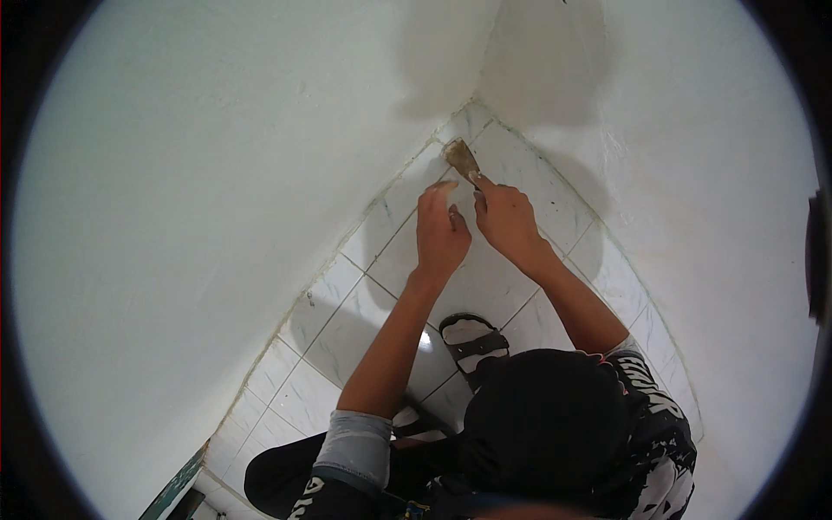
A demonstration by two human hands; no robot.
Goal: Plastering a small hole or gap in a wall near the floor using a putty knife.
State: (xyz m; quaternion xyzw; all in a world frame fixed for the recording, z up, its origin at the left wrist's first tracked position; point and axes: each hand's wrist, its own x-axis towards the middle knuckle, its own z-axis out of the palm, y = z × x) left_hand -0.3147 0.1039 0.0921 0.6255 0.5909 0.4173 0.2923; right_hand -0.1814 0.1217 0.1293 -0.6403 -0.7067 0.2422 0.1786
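My right hand (pixel 511 218) is closed round the handle of a putty knife (pixel 460 158). Its wide, stained blade points toward the corner and lies over the white floor tiles (pixel 498 273), close to the left wall's foot. I cannot tell whether the blade touches the tiles. Just left of it, my left hand (pixel 440 230) has bent fingers with a gap between them and the thumb, and nothing shows in it. Most of the knife's handle is hidden inside my right hand.
White walls on the left (pixel 199 191) and right (pixel 693 173) meet in a corner beyond my hands, with rough, discoloured joints along the floor. A dark sandal (pixel 475 342) on my foot stands below my hands. A dark object (pixel 816 260) is at the far right edge.
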